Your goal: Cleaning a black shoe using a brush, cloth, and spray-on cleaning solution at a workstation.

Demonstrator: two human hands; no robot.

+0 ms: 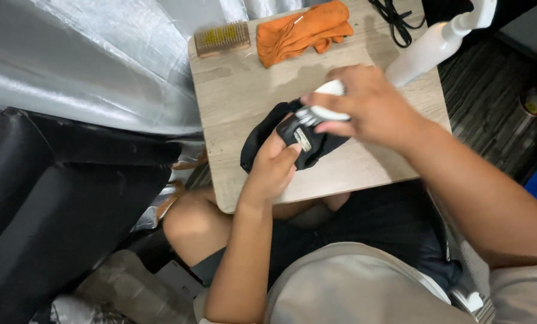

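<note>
An orange cloth (303, 31), a bristle brush (222, 38) and a white spray bottle (429, 49) lie on the small wooden table (238, 102).

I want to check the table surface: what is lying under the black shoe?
A black cloth lies under the black shoe, upon the wooden table. Whatever is beneath the cloth is covered.

On the worktop (238, 108) a brush (222, 37) lies at the far left corner, a cloth (301, 31) just right of it, a spray bottle (436, 45) farther right, a dark shoe (280, 141) nearest the person

Small wooden table (238, 108), silver sheeting (88, 60), striped floor (490, 102).
</note>
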